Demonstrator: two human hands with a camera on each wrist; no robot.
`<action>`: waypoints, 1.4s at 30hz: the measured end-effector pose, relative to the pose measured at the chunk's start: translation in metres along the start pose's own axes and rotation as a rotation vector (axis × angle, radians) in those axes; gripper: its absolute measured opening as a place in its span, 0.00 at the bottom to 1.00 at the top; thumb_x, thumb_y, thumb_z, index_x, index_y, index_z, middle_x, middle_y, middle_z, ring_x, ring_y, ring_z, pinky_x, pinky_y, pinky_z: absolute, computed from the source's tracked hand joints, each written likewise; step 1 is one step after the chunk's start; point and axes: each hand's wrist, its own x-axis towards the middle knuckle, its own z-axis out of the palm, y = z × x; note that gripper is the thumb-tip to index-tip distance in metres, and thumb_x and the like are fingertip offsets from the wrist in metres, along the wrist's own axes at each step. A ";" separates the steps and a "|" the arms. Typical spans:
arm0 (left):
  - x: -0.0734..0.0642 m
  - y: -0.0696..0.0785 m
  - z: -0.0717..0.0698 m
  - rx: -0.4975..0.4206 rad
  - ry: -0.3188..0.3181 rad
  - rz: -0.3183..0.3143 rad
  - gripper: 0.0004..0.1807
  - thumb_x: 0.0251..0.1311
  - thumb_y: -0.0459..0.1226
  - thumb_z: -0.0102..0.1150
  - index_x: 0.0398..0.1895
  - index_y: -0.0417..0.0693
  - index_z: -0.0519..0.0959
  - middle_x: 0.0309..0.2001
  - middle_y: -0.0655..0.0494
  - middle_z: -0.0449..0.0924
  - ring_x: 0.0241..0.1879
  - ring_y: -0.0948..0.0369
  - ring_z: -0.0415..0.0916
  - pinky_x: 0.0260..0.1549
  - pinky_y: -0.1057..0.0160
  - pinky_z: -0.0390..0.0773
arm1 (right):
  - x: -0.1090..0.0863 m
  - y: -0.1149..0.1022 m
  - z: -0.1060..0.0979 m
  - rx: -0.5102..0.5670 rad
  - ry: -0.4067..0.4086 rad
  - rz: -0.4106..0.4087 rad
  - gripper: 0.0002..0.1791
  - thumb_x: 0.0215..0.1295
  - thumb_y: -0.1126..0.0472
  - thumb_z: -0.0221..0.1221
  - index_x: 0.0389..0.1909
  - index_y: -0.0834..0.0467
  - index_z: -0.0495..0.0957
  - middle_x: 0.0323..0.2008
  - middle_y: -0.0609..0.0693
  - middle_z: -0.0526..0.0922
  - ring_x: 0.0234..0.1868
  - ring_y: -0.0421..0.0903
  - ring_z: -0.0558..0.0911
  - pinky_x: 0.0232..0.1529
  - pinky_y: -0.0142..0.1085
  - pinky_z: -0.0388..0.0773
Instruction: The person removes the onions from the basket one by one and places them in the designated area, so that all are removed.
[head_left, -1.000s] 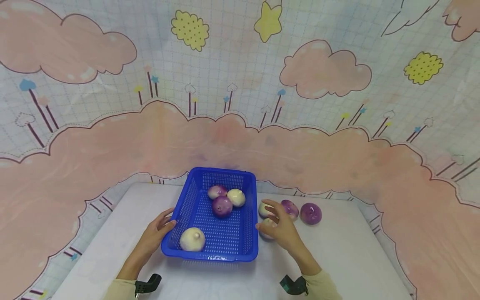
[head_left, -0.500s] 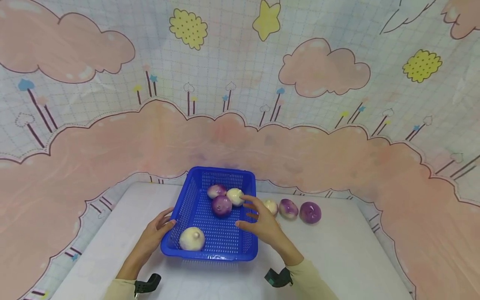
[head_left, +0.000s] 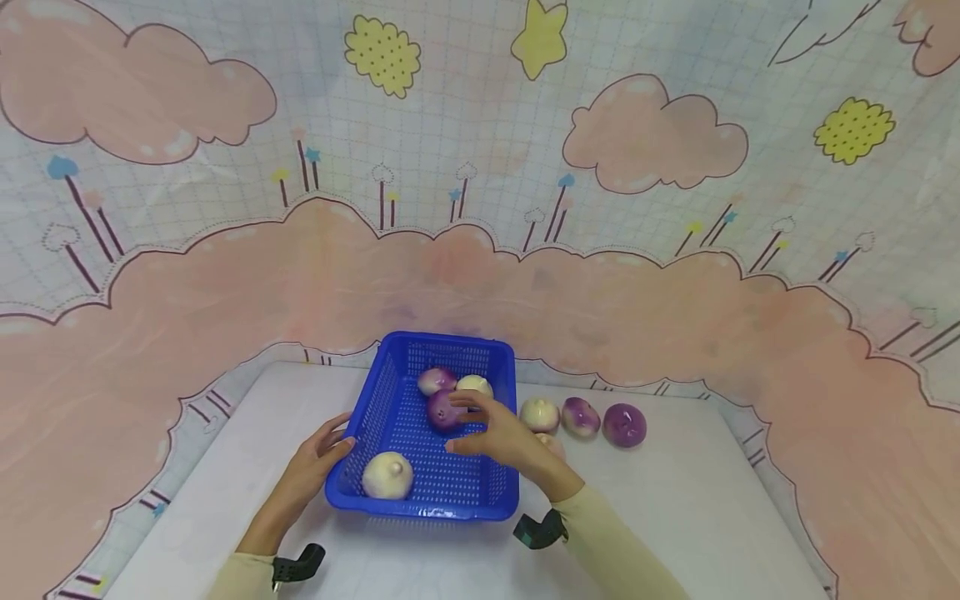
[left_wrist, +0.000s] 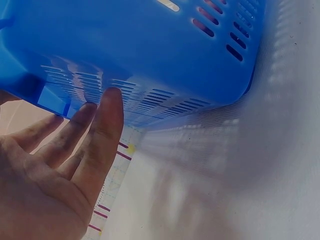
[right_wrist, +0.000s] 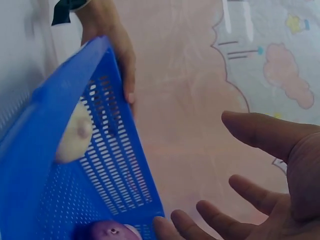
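My left hand (head_left: 303,471) is at the left side of a blue plastic basket (head_left: 345,505), its fairly straight fingers (left_wrist: 102,135) against the outside of the slotted wall. My right hand (head_left: 495,433) hovers over the basket's right half, fingers spread and nothing in them. Inside, a white onion (head_left: 387,476) lies in the near left corner. Farther back sit a purple onion (head_left: 441,411), partly covered by my right fingers in the head view, a purple-and-white onion (head_left: 436,381) and another white onion (head_left: 474,384).
On the white table (head_left: 675,517), right of the basket, a row holds a pale onion (head_left: 540,415), a purple-and-white onion (head_left: 581,417) and a purple onion (head_left: 625,425). A further onion (head_left: 553,444) is half hidden behind my right forearm. A patterned cloth (head_left: 465,283) hangs behind.
My right hand has moved left, from beside the onions on the table to over the basket. The left hand stays at the basket's side, and the onions inside keep their places.
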 end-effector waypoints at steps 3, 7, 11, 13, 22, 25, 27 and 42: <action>0.000 0.001 -0.001 0.000 0.000 -0.007 0.35 0.71 0.51 0.50 0.76 0.51 0.54 0.72 0.33 0.60 0.71 0.35 0.59 0.66 0.34 0.62 | 0.008 -0.002 0.002 -0.020 -0.036 0.011 0.35 0.57 0.58 0.70 0.66 0.46 0.69 0.66 0.53 0.73 0.68 0.62 0.70 0.61 0.51 0.77; -0.001 0.003 -0.001 0.000 -0.002 -0.013 0.35 0.71 0.51 0.50 0.76 0.51 0.54 0.73 0.33 0.59 0.71 0.35 0.59 0.66 0.33 0.62 | 0.018 -0.006 0.007 0.001 -0.084 0.047 0.36 0.57 0.57 0.70 0.66 0.44 0.69 0.66 0.52 0.74 0.68 0.60 0.72 0.61 0.51 0.77; -0.001 0.003 0.000 -0.004 0.002 -0.015 0.35 0.71 0.50 0.50 0.76 0.51 0.54 0.73 0.33 0.59 0.71 0.35 0.59 0.66 0.33 0.62 | 0.028 -0.009 0.014 0.029 -0.134 0.084 0.36 0.57 0.57 0.70 0.67 0.44 0.68 0.67 0.51 0.72 0.68 0.60 0.72 0.60 0.49 0.78; -0.001 0.003 0.001 -0.004 0.003 -0.016 0.35 0.71 0.50 0.50 0.76 0.51 0.54 0.73 0.33 0.59 0.71 0.35 0.60 0.66 0.34 0.63 | 0.033 -0.010 0.017 0.038 -0.153 0.094 0.37 0.57 0.57 0.70 0.67 0.45 0.68 0.68 0.52 0.71 0.68 0.61 0.71 0.60 0.48 0.78; 0.000 0.004 0.001 0.001 0.005 -0.023 0.35 0.71 0.51 0.50 0.76 0.51 0.54 0.73 0.34 0.59 0.71 0.35 0.60 0.65 0.35 0.64 | 0.055 -0.007 0.033 -0.093 -0.136 0.103 0.34 0.53 0.57 0.72 0.63 0.45 0.73 0.65 0.54 0.75 0.61 0.56 0.78 0.55 0.44 0.82; -0.001 0.004 0.001 0.000 0.004 -0.025 0.35 0.71 0.51 0.50 0.76 0.51 0.54 0.73 0.34 0.59 0.70 0.35 0.61 0.64 0.36 0.66 | 0.062 -0.004 0.037 -0.094 -0.147 0.141 0.33 0.53 0.56 0.73 0.61 0.43 0.74 0.65 0.55 0.74 0.58 0.53 0.80 0.53 0.44 0.83; -0.001 0.004 0.001 -0.004 0.002 -0.026 0.35 0.71 0.51 0.50 0.76 0.52 0.54 0.73 0.34 0.59 0.70 0.35 0.61 0.64 0.36 0.67 | 0.066 0.000 0.040 -0.060 -0.176 0.173 0.32 0.54 0.56 0.72 0.61 0.42 0.74 0.66 0.56 0.74 0.56 0.51 0.81 0.52 0.46 0.83; 0.001 0.001 0.001 -0.001 0.004 -0.027 0.35 0.71 0.51 0.50 0.76 0.52 0.54 0.72 0.35 0.60 0.70 0.36 0.62 0.64 0.37 0.68 | 0.094 0.030 0.048 0.106 -0.376 0.327 0.33 0.58 0.63 0.68 0.66 0.56 0.70 0.66 0.61 0.71 0.58 0.53 0.79 0.48 0.54 0.83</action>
